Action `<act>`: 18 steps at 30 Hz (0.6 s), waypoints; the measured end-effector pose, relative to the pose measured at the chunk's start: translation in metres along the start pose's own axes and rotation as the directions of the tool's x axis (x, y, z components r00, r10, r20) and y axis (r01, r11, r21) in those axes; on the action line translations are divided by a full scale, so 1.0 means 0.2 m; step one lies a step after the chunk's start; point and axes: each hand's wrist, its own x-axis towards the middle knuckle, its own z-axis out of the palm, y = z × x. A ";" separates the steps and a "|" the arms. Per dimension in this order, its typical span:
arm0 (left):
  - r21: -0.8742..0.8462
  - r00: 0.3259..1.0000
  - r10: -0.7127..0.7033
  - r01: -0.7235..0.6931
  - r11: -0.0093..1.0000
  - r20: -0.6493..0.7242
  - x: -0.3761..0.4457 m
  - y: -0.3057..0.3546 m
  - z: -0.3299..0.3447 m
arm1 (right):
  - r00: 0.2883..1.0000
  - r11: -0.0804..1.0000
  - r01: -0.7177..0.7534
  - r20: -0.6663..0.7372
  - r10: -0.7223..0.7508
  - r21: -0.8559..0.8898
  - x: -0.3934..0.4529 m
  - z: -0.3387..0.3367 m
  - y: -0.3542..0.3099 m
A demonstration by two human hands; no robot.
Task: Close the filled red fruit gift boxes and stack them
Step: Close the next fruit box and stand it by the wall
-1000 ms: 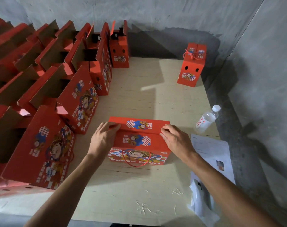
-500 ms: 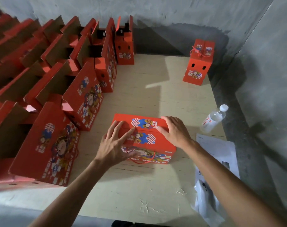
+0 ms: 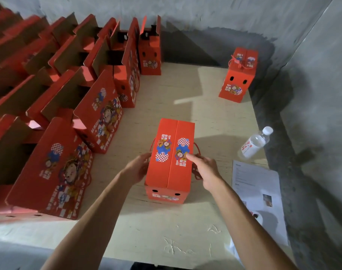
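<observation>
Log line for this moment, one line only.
stage: closing | closed box upright on table | left hand grips its left side | right hand at right-side cord, finger on top

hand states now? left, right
Left hand: curled against the box's left side, holding it.
Right hand: open, fingers touching the box's right edge.

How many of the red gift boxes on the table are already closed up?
2. One closed box stands between the left hand and right hand; the other closed box stands at the far right corner. The boxes on the left have flaps up; more could be hidden there.
</observation>
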 end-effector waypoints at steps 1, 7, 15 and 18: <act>-0.011 0.998 0.060 -0.061 0.998 -0.031 -0.02 0.02 0.02 | 1.000 0.995 0.004 -0.030 -0.001 0.104 0.00 0.01 -0.03; 0.086 0.731 0.660 -0.656 0.750 -0.174 -0.38 0.41 0.28 | 0.910 0.918 0.395 0.135 -0.392 0.004 -0.08 0.12 -0.34; 0.881 0.716 0.631 -0.462 0.105 0.300 -0.73 0.50 0.44 | 0.762 0.845 0.533 0.458 -0.457 -0.045 -0.21 0.46 -0.36; 0.904 0.608 0.779 -0.405 0.138 0.154 -0.62 0.37 0.36 | 0.824 0.847 0.525 0.300 -0.481 -0.082 -0.07 0.37 -0.54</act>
